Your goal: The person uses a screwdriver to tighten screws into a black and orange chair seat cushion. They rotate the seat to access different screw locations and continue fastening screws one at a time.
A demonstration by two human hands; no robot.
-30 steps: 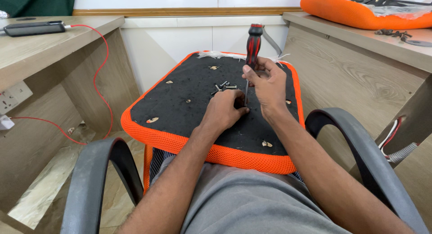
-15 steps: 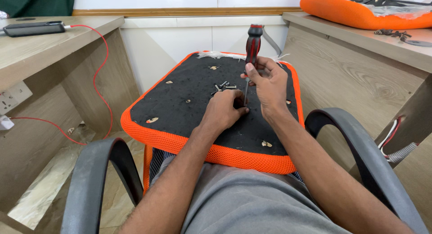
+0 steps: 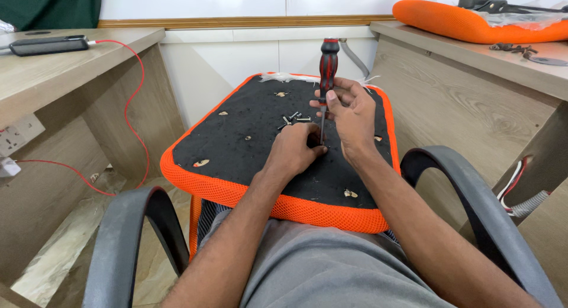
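An upturned chair seat (image 3: 248,136), black underneath with an orange mesh rim, rests across my lap. My right hand (image 3: 349,115) grips a red and black screwdriver (image 3: 327,65) held upright, its tip down on the black surface. My left hand (image 3: 293,151) rests on the seat at the foot of the shaft, fingers pinched around the tip; what they pinch is hidden. A small pile of loose dark screws (image 3: 294,117) lies just beyond that hand. Several pale screw holes dot the black panel.
Grey armrests (image 3: 127,225) curve up on both sides of my lap. A wooden desk on the left carries a dark phone (image 3: 50,44) on a red cable. The right desk (image 3: 473,101) holds an orange cushion (image 3: 473,24) and small hardware.
The screwdriver handle has turned slightly in my right hand. Both hands stay at the same spot on the seat.
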